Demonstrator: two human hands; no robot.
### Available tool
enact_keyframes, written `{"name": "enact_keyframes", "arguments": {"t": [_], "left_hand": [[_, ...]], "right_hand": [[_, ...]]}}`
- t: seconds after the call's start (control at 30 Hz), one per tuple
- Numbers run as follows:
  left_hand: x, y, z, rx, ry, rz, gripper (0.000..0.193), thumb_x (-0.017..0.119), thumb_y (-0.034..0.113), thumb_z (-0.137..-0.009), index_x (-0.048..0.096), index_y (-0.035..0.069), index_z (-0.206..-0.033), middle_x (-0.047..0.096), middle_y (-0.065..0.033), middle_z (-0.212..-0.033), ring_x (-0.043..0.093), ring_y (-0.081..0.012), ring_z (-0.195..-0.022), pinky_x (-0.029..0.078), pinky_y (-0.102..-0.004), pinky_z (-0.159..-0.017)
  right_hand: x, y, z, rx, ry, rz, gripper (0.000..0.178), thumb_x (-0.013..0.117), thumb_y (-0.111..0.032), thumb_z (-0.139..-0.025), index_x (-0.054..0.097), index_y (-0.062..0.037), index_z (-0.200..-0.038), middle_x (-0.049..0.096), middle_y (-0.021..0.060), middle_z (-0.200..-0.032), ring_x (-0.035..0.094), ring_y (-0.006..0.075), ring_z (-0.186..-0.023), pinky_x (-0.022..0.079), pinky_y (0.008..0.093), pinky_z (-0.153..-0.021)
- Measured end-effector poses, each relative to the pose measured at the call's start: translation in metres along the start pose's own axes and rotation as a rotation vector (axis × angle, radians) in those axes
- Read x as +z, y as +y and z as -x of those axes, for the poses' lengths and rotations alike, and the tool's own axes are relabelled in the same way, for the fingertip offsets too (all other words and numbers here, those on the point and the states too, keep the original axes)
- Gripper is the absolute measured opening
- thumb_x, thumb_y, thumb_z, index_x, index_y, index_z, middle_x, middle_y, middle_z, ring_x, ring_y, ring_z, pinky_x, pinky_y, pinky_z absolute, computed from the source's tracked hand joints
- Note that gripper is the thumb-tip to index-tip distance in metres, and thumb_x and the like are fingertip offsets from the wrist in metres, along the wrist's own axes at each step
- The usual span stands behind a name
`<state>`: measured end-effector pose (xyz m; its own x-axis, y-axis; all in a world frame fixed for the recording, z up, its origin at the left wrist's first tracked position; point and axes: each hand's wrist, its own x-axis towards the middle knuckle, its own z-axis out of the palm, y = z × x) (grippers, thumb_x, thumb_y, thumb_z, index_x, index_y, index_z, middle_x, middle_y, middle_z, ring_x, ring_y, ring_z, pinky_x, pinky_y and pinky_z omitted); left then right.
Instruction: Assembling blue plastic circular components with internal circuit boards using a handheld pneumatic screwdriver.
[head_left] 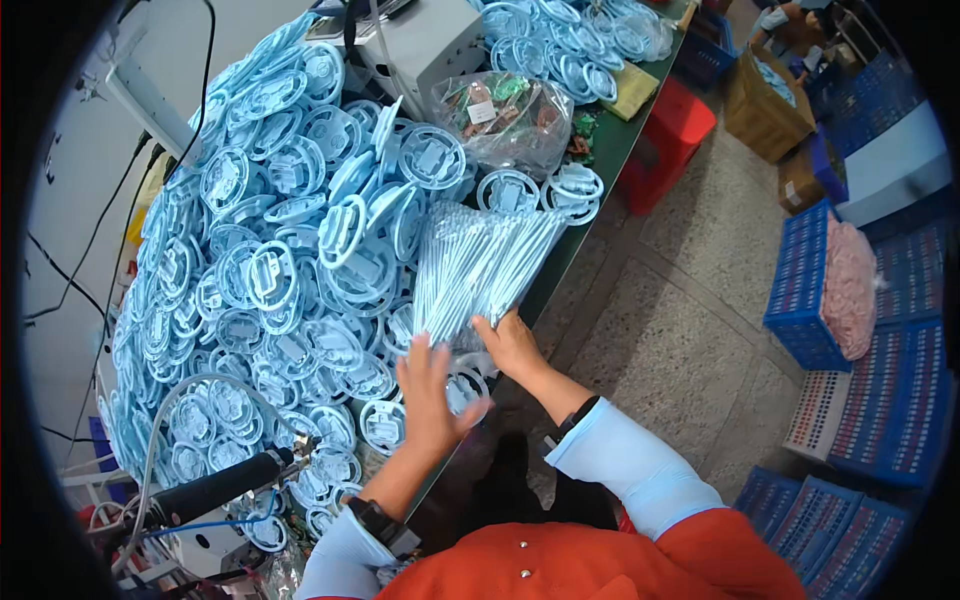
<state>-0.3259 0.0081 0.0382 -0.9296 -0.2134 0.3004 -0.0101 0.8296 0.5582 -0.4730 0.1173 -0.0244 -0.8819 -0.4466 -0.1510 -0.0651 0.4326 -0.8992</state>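
A clear plastic bag of thin light-blue sticks point(485, 265) lies slanted across the near-right side of the heap, fanning out at its far end. My right hand point(512, 345) grips the bag at its lower right end, the thumb over the plastic. Just left of the bag's lower end, my left hand point(432, 395) is open with fingers spread and slightly blurred; nothing shows in it. Under and around both hands lie round light-blue plastic parts point(270, 275), piled high over the table. One ring-shaped part point(465, 390) sits beside my left hand, partly covered by it.
A bag of small copper and green pieces point(505, 120) and a grey machine box point(420, 50) stand at the back. At lower left is a black-handled tool point(220, 490) with a hose. A red stool point(670, 140) and blue crates point(800, 290) are on the right.
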Motion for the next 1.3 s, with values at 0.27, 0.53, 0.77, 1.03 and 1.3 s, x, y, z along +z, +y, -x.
{"name": "enact_keyframes", "arguments": {"t": [0.27, 0.53, 0.77, 1.03, 1.3], "left_hand": [[0.031, -0.038, 0.042, 0.061, -0.353, -0.467, 0.11, 0.085, 0.047, -0.062, 0.028, 0.012, -0.15, 0.016, -0.025, -0.158, 0.014, -0.0411, -0.148, 0.001, -0.0674, -0.113], [0.05, -0.052, 0.042, 0.112, -0.35, -0.608, 0.091, 0.072, 0.05, -0.076, 0.033, 0.013, -0.149, 0.022, -0.026, -0.156, 0.019, -0.0451, -0.145, 0.001, -0.0669, -0.114], [0.037, -0.039, 0.047, 0.149, -0.403, -0.821, 0.08, 0.041, 0.056, -0.095, 0.02, 0.006, -0.154, 0.017, -0.0302, -0.156, 0.016, -0.0493, -0.144, 0.003, -0.067, -0.113], [0.049, 0.007, 0.021, -0.274, -0.624, -0.742, 0.084, 0.06, 0.044, -0.086, 0.031, -0.004, -0.148, 0.008, -0.0286, -0.159, 0.002, -0.049, -0.146, 0.002, -0.0592, -0.118], [0.048, -0.033, 0.039, 0.078, -0.461, -0.792, 0.08, 0.046, 0.047, -0.091, 0.021, 0.0, -0.151, 0.013, -0.0323, -0.156, 0.009, -0.0513, -0.145, 0.002, -0.0644, -0.114]], "right_hand": [[-0.098, 0.088, 0.08, 0.086, -0.095, -0.232, 0.058, 0.076, -0.03, -0.084, 0.053, -0.0033, -0.13, 0.06, 0.0194, -0.112, 0.062, 0.0232, -0.093, 0.051, 0.0341, -0.082], [-0.319, 0.47, 0.489, 0.935, 0.171, 0.657, 0.03, 0.066, -0.021, -0.081, 0.069, -0.0036, -0.105, 0.068, 0.0238, -0.102, 0.067, 0.0404, -0.095, 0.053, 0.0479, -0.078], [-0.3, 0.494, 0.583, 1.301, -0.008, 0.472, 0.103, 0.087, -0.03, -0.061, 0.031, -0.0042, -0.144, 0.047, 0.0249, -0.138, 0.049, 0.0396, -0.126, 0.045, 0.0464, -0.101], [-0.282, 0.515, 0.623, 1.471, 0.644, 0.128, 0.145, 0.094, -0.035, -0.054, -0.007, -0.0043, -0.154, 0.009, 0.0297, -0.157, 0.013, 0.0415, -0.147, 0.023, 0.0529, -0.118], [-0.328, 0.524, 0.592, 1.714, 0.799, 0.228, 0.115, 0.073, -0.06, -0.075, 0.008, -0.0114, -0.156, 0.012, 0.0287, -0.157, 0.015, 0.049, -0.144, 0.02, 0.0567, -0.116]]}}
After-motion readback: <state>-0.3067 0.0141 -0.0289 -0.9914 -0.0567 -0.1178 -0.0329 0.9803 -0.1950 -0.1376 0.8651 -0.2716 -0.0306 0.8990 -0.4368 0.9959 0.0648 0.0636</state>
